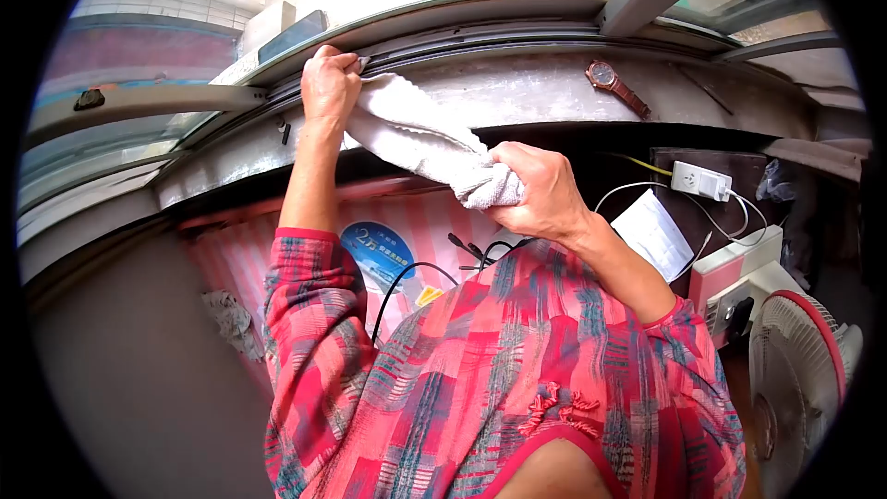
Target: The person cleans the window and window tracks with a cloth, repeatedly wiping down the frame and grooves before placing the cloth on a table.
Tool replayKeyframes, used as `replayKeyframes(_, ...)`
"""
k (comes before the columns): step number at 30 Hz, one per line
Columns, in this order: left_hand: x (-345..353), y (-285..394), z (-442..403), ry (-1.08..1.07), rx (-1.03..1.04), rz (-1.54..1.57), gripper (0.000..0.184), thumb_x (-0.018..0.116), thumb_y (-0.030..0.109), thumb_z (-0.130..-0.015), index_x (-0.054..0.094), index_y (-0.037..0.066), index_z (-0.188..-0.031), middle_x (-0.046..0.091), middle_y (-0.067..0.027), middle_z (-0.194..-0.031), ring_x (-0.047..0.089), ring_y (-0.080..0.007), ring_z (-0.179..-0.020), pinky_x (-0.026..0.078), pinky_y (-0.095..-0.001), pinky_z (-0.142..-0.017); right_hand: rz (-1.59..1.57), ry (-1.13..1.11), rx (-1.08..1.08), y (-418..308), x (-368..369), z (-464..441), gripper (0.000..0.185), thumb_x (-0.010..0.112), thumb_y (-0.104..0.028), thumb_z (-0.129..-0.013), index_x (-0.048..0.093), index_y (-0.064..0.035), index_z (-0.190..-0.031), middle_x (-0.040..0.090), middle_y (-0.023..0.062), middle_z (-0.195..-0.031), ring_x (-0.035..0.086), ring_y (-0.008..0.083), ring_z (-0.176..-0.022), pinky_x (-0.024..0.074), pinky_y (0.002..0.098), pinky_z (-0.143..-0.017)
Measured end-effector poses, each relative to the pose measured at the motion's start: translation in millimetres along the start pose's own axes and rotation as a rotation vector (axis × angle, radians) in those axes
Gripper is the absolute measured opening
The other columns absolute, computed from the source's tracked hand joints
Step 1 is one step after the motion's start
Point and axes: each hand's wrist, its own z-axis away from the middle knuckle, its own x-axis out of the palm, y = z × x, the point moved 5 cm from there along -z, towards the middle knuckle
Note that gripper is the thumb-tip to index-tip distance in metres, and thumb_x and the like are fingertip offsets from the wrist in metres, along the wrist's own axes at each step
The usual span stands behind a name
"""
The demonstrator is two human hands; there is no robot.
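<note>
A white cloth stretches between my two hands above the window sill. My left hand is closed on one end of it, fingers pressed down at the sliding window track. A small pale tip of cloth shows past its fingers. At the other end, my right hand is wrapped around the bunched part, held nearer my body and off the sill. The fingertips of my right hand are partly hidden by the folds.
A wristwatch and a thin dark stick lie on the sill to the right. Below are a striped pink cover, a power strip with cables, white paper and a fan. A window frame stands left.
</note>
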Motion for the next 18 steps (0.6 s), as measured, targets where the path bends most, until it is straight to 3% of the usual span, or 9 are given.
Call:
replayKeyframes(6, 15, 39, 4, 0.021, -0.047, 0.047, 0.014, 0.059, 0.008, -0.076, 0.072, 0.005, -0.082, 0.06, -0.0133, -0.096, 0.052, -0.036, -0.094, 0.046, -0.0405, -0.085, -0.012, -0.024, -0.053, -10, 8, -7, 0.03, 0.072, -0.022, -0.063, 0.058, -0.0049, -0.083, 0.06, 0.0133, -0.076, 0.061, 0.034, -0.07, 0.0488, 0.0399, -0.061)
replayKeyframes(9, 9, 41, 1, -0.032, -0.134, -0.055, 0.014, 0.063, 0.007, -0.076, 0.07, 0.005, -0.088, 0.062, -0.0133, -0.096, 0.059, -0.0332, -0.091, 0.047, -0.0378, -0.084, -0.007, -0.028, -0.067, -10, 3, -7, 0.03, 0.072, -0.022, -0.064, 0.058, -0.0048, -0.083, 0.06, 0.0136, -0.076, 0.061, 0.0342, -0.071, 0.0487, 0.0398, -0.062)
replayKeyframes(11, 4, 23, -3, 0.016, -0.255, 0.165, 0.023, 0.075, 0.013, -0.068, 0.069, 0.009, -0.091, 0.063, -0.0136, -0.096, 0.061, -0.0311, -0.096, 0.048, -0.0367, -0.085, 0.03, -0.046, -0.059, -8, 0, -8, 0.03, 0.072, -0.021, -0.064, 0.058, -0.0051, -0.084, 0.06, 0.0133, -0.076, 0.061, 0.0343, -0.071, 0.0485, 0.0396, -0.062)
replayKeyframes(13, -1, 18, 2, 0.165, -0.265, 0.072, 0.031, 0.078, 0.022, -0.066, 0.069, 0.011, -0.095, 0.066, -0.0129, -0.096, 0.063, -0.0298, -0.095, 0.048, -0.0372, -0.086, 0.026, -0.017, -0.069, -9, -5, -8, 0.029, 0.073, -0.021, -0.064, 0.057, -0.005, -0.084, 0.06, 0.0133, -0.076, 0.06, 0.0344, -0.071, 0.0484, 0.0394, -0.061)
replayKeyframes(17, -9, 14, 9, 0.198, -0.355, -0.113, 0.037, 0.076, 0.03, -0.068, 0.069, 0.013, -0.099, 0.068, -0.0131, -0.097, 0.064, -0.0298, -0.094, 0.048, -0.0381, -0.087, 0.023, -0.035, -0.044, -7, -9, -8, 0.035, 0.076, -0.013, -0.06, 0.061, -0.0005, -0.089, 0.063, 0.0144, -0.081, 0.064, 0.0324, -0.075, 0.0508, 0.0343, -0.066)
replayKeyframes(18, -8, 10, 6, 0.095, -0.438, -0.065, 0.036, 0.073, 0.032, -0.069, 0.069, 0.014, -0.099, 0.068, -0.0138, -0.098, 0.064, -0.0299, -0.095, 0.048, -0.0386, -0.087, 0.019, -0.032, -0.041, -7, -9, -7, 0.035, 0.076, -0.013, -0.06, 0.061, -0.0005, -0.089, 0.063, 0.0144, -0.081, 0.064, 0.0324, -0.075, 0.0508, 0.0343, -0.066)
